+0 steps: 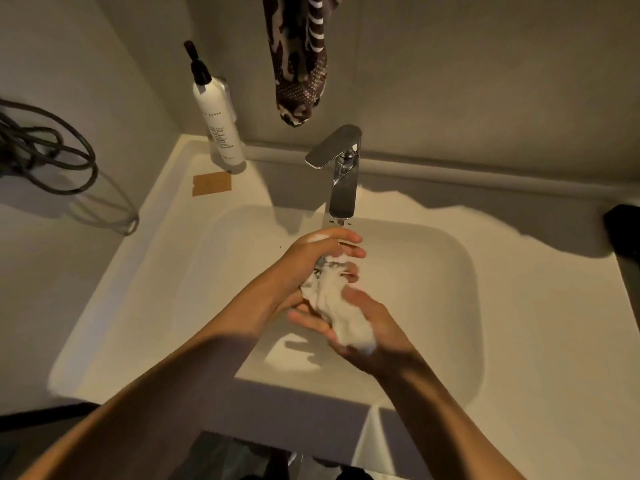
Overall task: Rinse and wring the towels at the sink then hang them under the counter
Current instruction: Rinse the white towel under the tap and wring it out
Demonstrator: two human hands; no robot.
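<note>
White towel (341, 308), wet and bunched, held over the middle of the sink basin (460, 306), just below the faucet spout (342, 199), at the centre of the frame. Gripped at both ends: upper end inside the left hand (311, 258), fingers curled over the cloth and pointing toward the right of the frame; lower end wrapped by the right hand (367, 327), thumb laid over the top of the wad, fingers closing from underneath. Bulk of the cloth lying between the two palms, a twisted ridge showing in the gap, a rounded lump pushing out by the right wrist. Right hand slightly blurred. Whether water runs from the spout cannot be told.

Chrome lever handle (334, 145) above the spout, angled toward the left of the frame. White pump bottle (216, 116) with black top standing on the sink's back left corner, against the wall. Small brown paper tag (211, 183) lying flat on the rim just in front of the bottle. Brown-and-white patterned cloth (299, 57) hanging from the top centre of the frame, above the faucet. Dark coiled cable (45, 147) at the left edge, on the wall beside the counter. Dark object (623, 230) at the right edge, on the counter, too cut off to name. Both bare forearms entering from the bottom of the frame.
</note>
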